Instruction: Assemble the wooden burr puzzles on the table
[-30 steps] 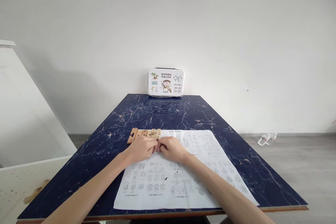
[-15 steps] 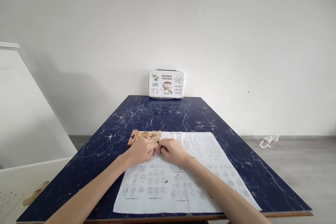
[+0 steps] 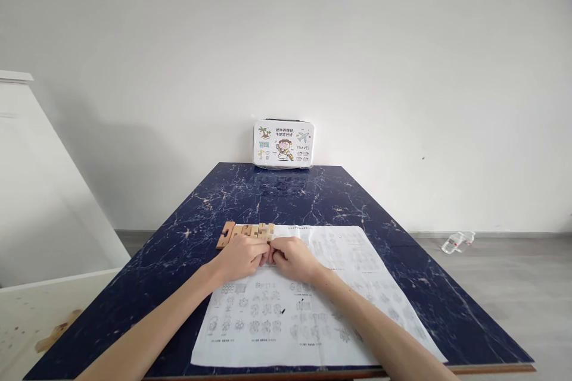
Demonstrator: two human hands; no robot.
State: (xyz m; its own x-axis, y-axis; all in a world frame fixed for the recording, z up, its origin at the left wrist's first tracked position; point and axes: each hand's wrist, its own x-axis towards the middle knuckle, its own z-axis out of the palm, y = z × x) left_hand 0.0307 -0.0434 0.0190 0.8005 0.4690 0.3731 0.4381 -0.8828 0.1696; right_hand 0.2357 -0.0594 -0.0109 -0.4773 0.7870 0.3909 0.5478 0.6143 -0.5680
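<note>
Looking down a dark blue, white-veined table (image 3: 304, 193), far end at the wall. Near half carries a large printed sheet (image 3: 250, 355), spread out, rows of small diagrams and captions, too fine for me to read. At the far end a white cartoon-printed case (image 3: 283, 143) stands upright, well apart from the work.

Both hands are over the far-left part of the sheet, side by side, fingertips meeting or nearly so. Left hand (image 3: 241, 256): fingers bent, tips drawn in toward the other hand. Right hand (image 3: 295, 257): curled nearly into a fist, thumb side inward. Looks like a two-handed pinch on something small, but I can't tell what, if anything, sits between the tips; the knuckles block my view.

Notched wooden pieces (image 3: 227, 234) lie in a row just beyond the left hand, at the sheet's far-left corner. Leftmost is redder and seems to sit off the paper; the paler ones run right, up to the fingertips. Left hand hides the row's near side.

My read: the step in hand is close fingertip handling at the row's right end. Next move calls for small, light finger motion, left knuckles kept off the row, and a clearer line of sight to the tips before I'd commit to anything.
</note>
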